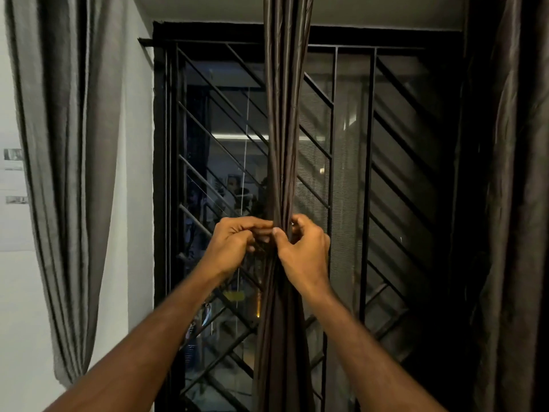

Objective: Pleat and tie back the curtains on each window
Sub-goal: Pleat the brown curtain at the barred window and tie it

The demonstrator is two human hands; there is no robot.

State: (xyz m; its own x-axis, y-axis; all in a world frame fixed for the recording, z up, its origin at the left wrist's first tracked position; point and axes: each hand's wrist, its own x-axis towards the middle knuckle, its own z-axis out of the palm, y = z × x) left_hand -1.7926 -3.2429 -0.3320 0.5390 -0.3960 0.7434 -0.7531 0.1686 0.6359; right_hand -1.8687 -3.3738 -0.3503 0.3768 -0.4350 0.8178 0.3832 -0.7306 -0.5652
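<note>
A dark brown curtain point(283, 120) hangs in front of the middle of the window, gathered into a narrow pleated bundle that is pinched tight at waist height and flares below. My left hand point(234, 242) grips the bundle from the left, fingers curled around a thin dark band or fold at the pinch. My right hand point(303, 248) holds the same spot from the right, thumb pressed on the front of the fabric. What exactly the fingers hold at the pinch is hidden by the hands.
Behind the curtain is a window with a black metal grille point(368, 173) and dark glass. A grey curtain point(68, 162) hangs gathered at the left against a white wall point(17, 292). Another dark brown curtain point(517, 203) hangs at the right edge.
</note>
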